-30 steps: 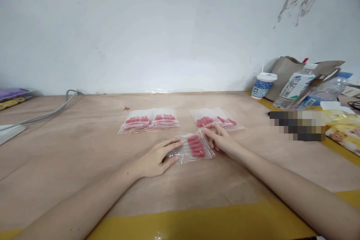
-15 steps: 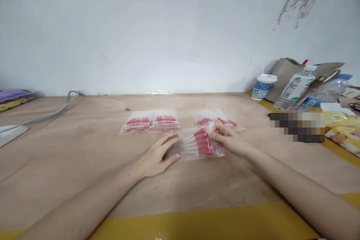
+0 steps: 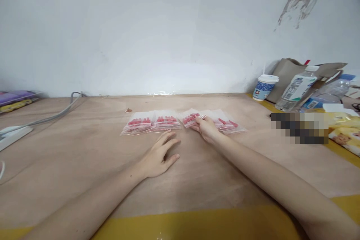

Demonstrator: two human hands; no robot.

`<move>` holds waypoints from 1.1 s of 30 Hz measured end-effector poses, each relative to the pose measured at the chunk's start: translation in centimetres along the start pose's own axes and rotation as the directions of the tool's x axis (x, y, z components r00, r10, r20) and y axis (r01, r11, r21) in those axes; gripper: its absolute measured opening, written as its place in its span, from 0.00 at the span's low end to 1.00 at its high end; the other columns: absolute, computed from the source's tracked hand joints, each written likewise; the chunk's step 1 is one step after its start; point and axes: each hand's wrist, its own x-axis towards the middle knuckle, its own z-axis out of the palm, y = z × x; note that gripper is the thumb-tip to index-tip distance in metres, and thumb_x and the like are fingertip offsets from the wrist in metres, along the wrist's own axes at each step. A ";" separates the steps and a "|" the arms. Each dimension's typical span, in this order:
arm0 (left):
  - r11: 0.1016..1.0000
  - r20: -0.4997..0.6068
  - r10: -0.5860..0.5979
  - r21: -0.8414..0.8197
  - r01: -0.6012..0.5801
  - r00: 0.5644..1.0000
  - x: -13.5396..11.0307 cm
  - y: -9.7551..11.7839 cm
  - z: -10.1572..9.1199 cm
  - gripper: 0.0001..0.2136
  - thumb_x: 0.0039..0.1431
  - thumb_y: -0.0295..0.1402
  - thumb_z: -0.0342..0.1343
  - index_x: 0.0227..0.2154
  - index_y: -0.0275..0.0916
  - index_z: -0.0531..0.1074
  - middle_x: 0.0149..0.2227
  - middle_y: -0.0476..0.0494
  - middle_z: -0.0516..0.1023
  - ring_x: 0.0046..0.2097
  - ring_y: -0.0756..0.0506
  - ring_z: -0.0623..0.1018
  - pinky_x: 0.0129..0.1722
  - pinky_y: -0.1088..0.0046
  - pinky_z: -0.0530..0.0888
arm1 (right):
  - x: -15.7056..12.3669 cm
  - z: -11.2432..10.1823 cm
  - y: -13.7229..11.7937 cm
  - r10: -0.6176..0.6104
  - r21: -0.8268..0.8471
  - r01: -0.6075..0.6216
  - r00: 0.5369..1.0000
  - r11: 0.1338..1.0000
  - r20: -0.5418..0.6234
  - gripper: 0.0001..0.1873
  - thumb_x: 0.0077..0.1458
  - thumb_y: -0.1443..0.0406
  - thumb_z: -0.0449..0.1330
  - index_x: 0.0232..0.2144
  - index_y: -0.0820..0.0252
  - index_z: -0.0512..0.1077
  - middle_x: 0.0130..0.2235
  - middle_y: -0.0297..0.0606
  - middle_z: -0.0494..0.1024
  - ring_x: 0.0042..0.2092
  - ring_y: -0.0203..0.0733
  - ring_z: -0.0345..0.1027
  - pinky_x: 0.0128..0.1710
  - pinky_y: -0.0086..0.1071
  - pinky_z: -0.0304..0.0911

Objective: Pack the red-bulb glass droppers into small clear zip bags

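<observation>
In my right hand (image 3: 208, 129) is the near edge of a clear plastic bag (image 3: 191, 119) of red-ended sticks, pinched between thumb and fingers. That bag is over the left part of a pile of similar bags (image 3: 231, 123); whether it rests on them I cannot tell. My left hand (image 3: 161, 154) lies on the table with its fingers apart and nothing in them. Just beyond it are two neighbouring stacks of such bags, a left stack (image 3: 139, 122) and a right stack (image 3: 167, 120).
A paper cup (image 3: 265, 87) with a straw, a plastic bottle (image 3: 298, 88) and a grey-beige bag (image 3: 281, 73) stand at the back right. A blurred dark object (image 3: 299, 129) lies nearer. To the left, a grey cable (image 3: 56, 114) runs to a white power strip (image 3: 15, 137).
My right hand has carried the bag forward and left, from beside my left hand to the pile at the back. The left hand has hardly moved.
</observation>
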 end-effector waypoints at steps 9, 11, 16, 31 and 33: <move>0.980 -0.150 -0.008 0.197 0.037 0.989 1.3 0.4 -0.6 0.15 0.59 0.38 0.48 0.47 0.41 0.67 0.53 0.40 0.64 0.56 0.38 0.62 0.55 0.55 0.59 | -1.7 -7.3 -3.8 0.144 -0.552 -0.109 0.989 0.826 0.019 0.17 0.47 0.53 0.57 0.27 0.62 0.74 0.27 0.43 0.76 0.25 0.41 0.69 0.26 0.36 0.66; 0.955 -0.162 -0.038 0.285 0.083 0.986 2.9 0.2 -0.6 0.17 0.60 0.40 0.47 0.49 0.40 0.66 0.54 0.38 0.64 0.57 0.37 0.60 0.56 0.54 0.56 | -1.0 -9.8 -3.3 -0.134 -0.783 -0.021 0.982 0.622 -0.134 0.21 0.48 0.50 0.55 0.32 0.61 0.75 0.34 0.45 0.77 0.35 0.47 0.71 0.36 0.40 0.65; 0.860 -0.135 -0.225 0.438 0.262 0.965 8.2 -1.3 0.7 0.28 0.57 0.53 0.43 0.56 0.44 0.59 0.59 0.36 0.57 0.60 0.26 0.50 0.52 0.37 0.41 | -0.4 -11.9 -0.1 -0.086 -0.932 -0.021 0.995 0.362 -0.055 0.38 0.46 0.40 0.49 0.55 0.51 0.62 0.58 0.48 0.59 0.57 0.60 0.54 0.52 0.54 0.50; 0.767 0.148 -0.488 0.542 0.342 0.860 3.8 -7.5 -4.3 0.22 0.62 0.46 0.35 0.56 0.52 0.58 0.60 0.37 0.56 0.59 0.28 0.55 0.45 0.35 0.55 | 0.5 2.9 0.3 -0.069 -0.884 0.139 0.990 0.447 0.121 0.40 0.46 0.39 0.47 0.57 0.47 0.56 0.60 0.46 0.54 0.59 0.66 0.44 0.52 0.61 0.37; 0.756 0.168 -0.522 0.545 0.362 0.836 3.0 -8.4 -5.3 0.22 0.61 0.47 0.37 0.56 0.52 0.59 0.60 0.37 0.55 0.59 0.28 0.54 0.46 0.35 0.53 | 0.6 4.2 0.1 -0.081 -0.837 0.140 0.990 0.530 0.115 0.44 0.45 0.40 0.49 0.60 0.53 0.49 0.60 0.49 0.53 0.60 0.63 0.44 0.54 0.59 0.38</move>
